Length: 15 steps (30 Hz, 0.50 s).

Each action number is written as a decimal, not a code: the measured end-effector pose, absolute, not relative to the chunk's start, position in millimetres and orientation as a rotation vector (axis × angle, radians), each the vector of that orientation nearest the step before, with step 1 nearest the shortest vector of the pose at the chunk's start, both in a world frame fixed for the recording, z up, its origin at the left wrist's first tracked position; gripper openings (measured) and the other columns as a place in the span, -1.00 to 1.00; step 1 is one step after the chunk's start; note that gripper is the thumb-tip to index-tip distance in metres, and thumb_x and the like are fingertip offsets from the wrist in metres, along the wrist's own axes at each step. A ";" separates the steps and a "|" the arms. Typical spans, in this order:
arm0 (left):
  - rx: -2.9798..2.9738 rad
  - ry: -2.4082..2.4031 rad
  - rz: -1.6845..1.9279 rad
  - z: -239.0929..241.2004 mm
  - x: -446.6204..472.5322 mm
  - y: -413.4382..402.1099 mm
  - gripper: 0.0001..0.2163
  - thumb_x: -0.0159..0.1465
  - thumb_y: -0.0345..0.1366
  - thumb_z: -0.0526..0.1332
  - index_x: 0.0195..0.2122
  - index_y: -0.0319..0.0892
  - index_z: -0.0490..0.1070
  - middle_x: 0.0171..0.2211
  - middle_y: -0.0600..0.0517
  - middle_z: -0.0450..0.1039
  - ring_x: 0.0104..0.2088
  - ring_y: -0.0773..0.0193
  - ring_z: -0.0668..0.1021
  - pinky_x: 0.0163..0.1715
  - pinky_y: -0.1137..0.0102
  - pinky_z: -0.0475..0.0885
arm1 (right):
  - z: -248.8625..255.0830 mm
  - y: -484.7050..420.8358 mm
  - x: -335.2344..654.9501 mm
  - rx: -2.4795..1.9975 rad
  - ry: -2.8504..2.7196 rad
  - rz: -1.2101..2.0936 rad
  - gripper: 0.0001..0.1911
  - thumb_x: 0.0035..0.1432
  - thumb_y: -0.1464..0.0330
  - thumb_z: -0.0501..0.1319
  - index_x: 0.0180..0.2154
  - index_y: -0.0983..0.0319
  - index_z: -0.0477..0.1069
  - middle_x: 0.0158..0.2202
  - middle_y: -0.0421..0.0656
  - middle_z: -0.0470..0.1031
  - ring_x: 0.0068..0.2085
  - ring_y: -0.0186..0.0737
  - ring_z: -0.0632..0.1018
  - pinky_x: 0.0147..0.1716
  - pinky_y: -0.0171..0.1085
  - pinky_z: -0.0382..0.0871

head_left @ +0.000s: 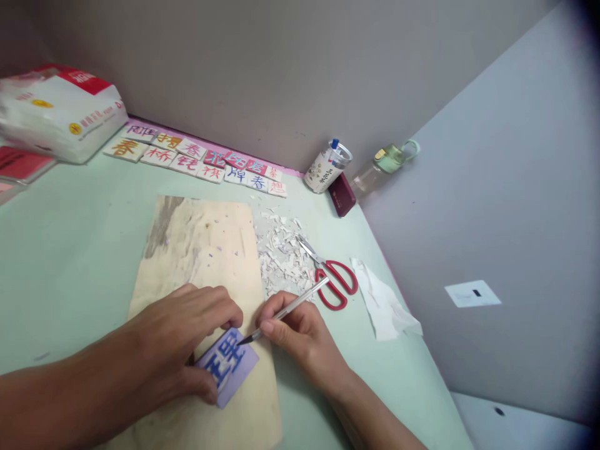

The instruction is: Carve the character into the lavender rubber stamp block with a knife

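Note:
A flat purple block (238, 370) with a blue painted character lies on a wooden board (225, 237). My left hand (187, 331) grips it along its left side, the thumb at the near edge and the fingers bent over the far one. Pinched in my right hand (295, 328) is a slim silver craft knife (300, 301), held like a pen. Its dark tip meets the block's face by the upper right of the character. Beyond the right hand lie red-handled scissors (335, 281), beside a heap of pale shavings (284, 256).
Two rows of character tiles (187, 153) run along the wall. A tissue pack (89, 119) sits at the far left. At the back right are a can (323, 169), a maroon box (342, 195) and a bottle (379, 172). Crumpled tissue (384, 306) lies near the right edge.

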<state>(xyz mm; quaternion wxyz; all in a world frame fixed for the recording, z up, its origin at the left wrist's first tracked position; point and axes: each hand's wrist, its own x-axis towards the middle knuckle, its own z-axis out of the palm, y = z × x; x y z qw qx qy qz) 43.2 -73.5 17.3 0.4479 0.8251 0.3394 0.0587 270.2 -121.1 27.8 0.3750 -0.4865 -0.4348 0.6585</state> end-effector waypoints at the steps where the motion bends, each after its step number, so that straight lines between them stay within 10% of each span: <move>1: 2.039 0.845 0.160 18.1 43.5 -73.5 -0.64 0.03 -0.42 0.42 -0.17 -0.01 0.43 -0.20 0.16 0.45 -0.16 0.16 0.43 -0.16 0.35 0.20 | 26.9 -120.8 271.2 -1.235 -1.117 1.693 -0.68 0.16 0.15 0.43 -0.33 0.26 0.45 -0.39 -0.20 0.45 -0.35 -0.29 0.40 -0.33 -0.30 0.18; 15: 2.067 0.777 0.273 9.9 39.4 -74.6 -0.58 0.00 -0.42 0.47 -0.14 0.01 0.42 -0.21 0.19 0.45 -0.19 0.20 0.45 -0.20 0.39 0.19 | 21.7 -116.6 276.3 -1.202 -1.128 1.698 -0.68 0.17 0.14 0.42 -0.33 0.24 0.45 -0.40 -0.18 0.48 -0.36 -0.27 0.41 -0.32 -0.28 0.19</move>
